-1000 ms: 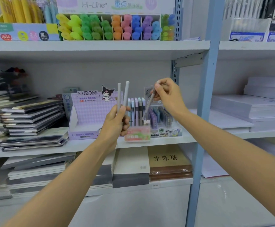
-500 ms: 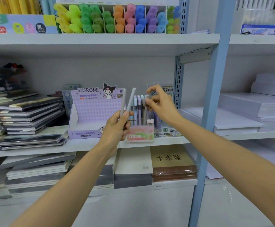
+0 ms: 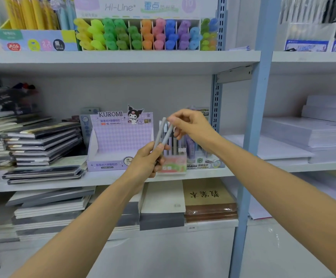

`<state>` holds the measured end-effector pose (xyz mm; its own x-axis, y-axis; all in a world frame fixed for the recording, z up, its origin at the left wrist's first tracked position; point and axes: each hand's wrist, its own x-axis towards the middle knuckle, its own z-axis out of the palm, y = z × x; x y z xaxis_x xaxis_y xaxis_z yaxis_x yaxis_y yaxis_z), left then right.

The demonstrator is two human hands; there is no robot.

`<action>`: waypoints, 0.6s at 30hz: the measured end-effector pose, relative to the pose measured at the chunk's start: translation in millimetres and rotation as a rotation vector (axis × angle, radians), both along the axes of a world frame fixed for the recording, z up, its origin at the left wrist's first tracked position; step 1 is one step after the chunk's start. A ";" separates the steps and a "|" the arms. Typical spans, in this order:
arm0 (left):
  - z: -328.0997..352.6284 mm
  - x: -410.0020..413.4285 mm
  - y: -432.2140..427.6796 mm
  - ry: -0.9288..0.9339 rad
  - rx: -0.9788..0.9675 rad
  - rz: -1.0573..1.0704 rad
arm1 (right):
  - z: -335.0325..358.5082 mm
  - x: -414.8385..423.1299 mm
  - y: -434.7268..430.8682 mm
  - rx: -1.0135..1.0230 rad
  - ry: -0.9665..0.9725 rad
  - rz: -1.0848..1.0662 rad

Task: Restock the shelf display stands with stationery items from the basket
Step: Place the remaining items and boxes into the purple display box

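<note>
Two grey pens (image 3: pixel 161 135) stand fanned in a person's left hand (image 3: pixel 146 161), which grips their lower ends just in front of the stand (image 3: pixel 172 167) on the middle shelf (image 3: pixel 63 181). The right hand (image 3: pixel 191 125) pinches the top of the right-hand pen between thumb and forefinger. The pens look slim, stiff and light, and should slide free with a gentle pull. Their smooth barrels could slip, so a firm pinch near the top end seems wisest, then a lower hold to steer the tip into a slot (the basket is out of view). Those slots look crowded, so aim will matter.
</note>
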<state>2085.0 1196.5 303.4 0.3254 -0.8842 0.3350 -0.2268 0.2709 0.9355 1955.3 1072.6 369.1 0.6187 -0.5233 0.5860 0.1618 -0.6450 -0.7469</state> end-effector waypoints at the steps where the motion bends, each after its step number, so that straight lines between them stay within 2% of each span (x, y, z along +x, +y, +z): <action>1: -0.3 -1.6 0.8 -0.001 0.018 -0.010 | 1.4 -1.1 1.5 0.039 0.000 0.033; 3: 0.6 -3.1 2.1 0.061 0.026 -0.019 | 3.5 -4.8 2.6 0.118 -0.061 0.055; 6: 5.5 1.6 5.5 0.259 -0.005 -0.005 | 3.2 -15.8 0.7 0.254 -0.207 0.080; 9: 7.1 5.7 9.4 0.382 -0.070 0.003 | -1.7 -25.2 -0.3 0.330 -0.248 0.127; 14: 6.2 -0.7 10.7 0.534 -0.231 0.084 | -20.2 -34.5 7.0 0.339 -0.039 0.230; 18: 10.0 -9.0 10.2 0.521 -0.279 0.134 | -34.9 -36.2 15.2 0.309 0.130 0.323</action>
